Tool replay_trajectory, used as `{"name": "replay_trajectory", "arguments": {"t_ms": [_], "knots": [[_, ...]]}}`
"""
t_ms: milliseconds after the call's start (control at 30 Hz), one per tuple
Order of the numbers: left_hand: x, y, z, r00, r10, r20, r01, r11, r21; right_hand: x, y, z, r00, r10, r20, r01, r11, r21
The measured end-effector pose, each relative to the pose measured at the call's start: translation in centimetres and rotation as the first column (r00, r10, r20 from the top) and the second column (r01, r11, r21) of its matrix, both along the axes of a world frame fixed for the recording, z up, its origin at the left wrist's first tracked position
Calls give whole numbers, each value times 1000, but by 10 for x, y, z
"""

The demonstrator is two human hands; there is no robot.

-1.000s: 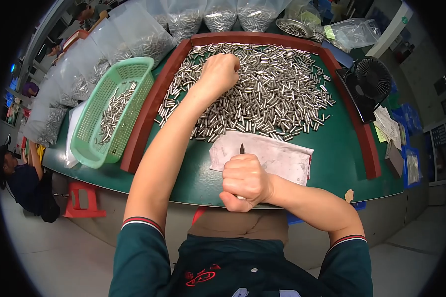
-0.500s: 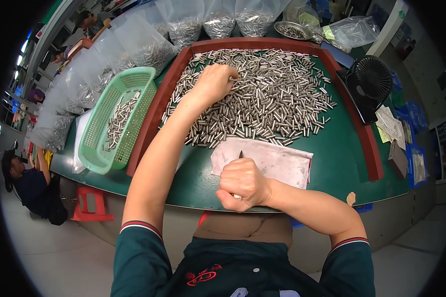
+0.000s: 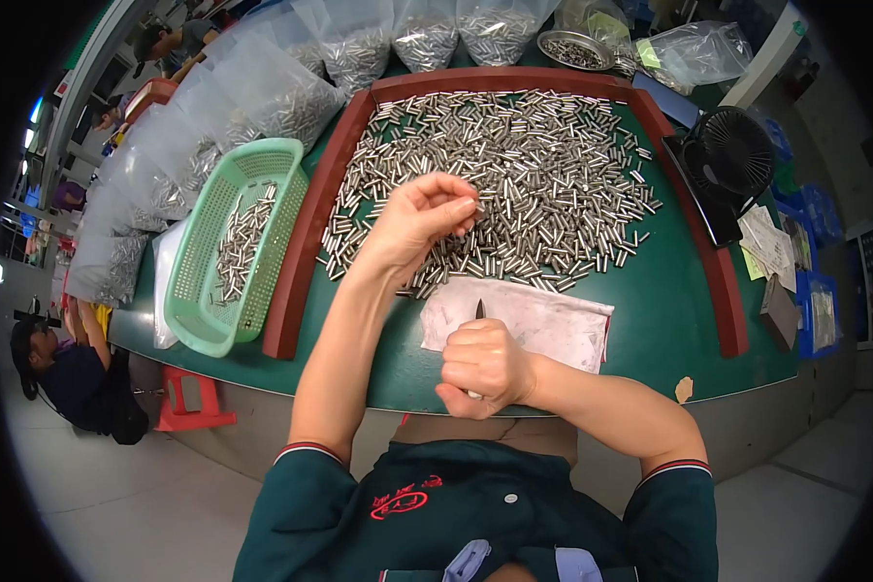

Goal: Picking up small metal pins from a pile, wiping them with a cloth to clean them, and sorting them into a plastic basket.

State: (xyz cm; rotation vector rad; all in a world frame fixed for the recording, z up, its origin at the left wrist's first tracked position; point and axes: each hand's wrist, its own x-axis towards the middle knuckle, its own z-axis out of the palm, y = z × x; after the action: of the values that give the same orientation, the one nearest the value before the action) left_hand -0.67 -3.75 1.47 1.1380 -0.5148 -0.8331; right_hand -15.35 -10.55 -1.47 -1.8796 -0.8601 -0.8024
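Note:
A wide heap of short, shiny metal pins covers the green table top. Over the near left part of the heap, my left hand is closed in a pinch, on what looks like one small metal pin at the fingertips. My right hand is wrapped in a fist round a small knife; its dark pointed blade sticks up beyond the fist, and most of the handle is hidden. Under the blade lies a folded, stained pale pink cloth, close to the right fist.
A dark red wooden frame borders the heap on three sides. At left stands a green basket partly filled with pins. Clear bags of pins line the back and left. A black fan stands right; a person sits far left.
My left hand has drawn back toward me from the middle of the heap, fingers pinched. The right fist stays round the knife by the cloth. The view has shifted slightly.

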Motion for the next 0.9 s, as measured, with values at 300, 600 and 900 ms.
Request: {"name": "replay_trajectory", "arguments": {"t_ms": [300, 600, 900], "knots": [[-17, -1, -25, 744, -227, -628, 45, 955, -292, 2, -3, 2, 1000, 17, -13, -17, 1000, 3], [-17, -1, -24, 728, -195, -657, 16, 963, -268, 6, -9, 2, 1000, -4, -11, 5, 1000, 19], [-20, 0, -21, 761, -157, -629, -5, 969, -247, 6, -11, 4, 1000, -10, -6, 10, 1000, 25]]}}
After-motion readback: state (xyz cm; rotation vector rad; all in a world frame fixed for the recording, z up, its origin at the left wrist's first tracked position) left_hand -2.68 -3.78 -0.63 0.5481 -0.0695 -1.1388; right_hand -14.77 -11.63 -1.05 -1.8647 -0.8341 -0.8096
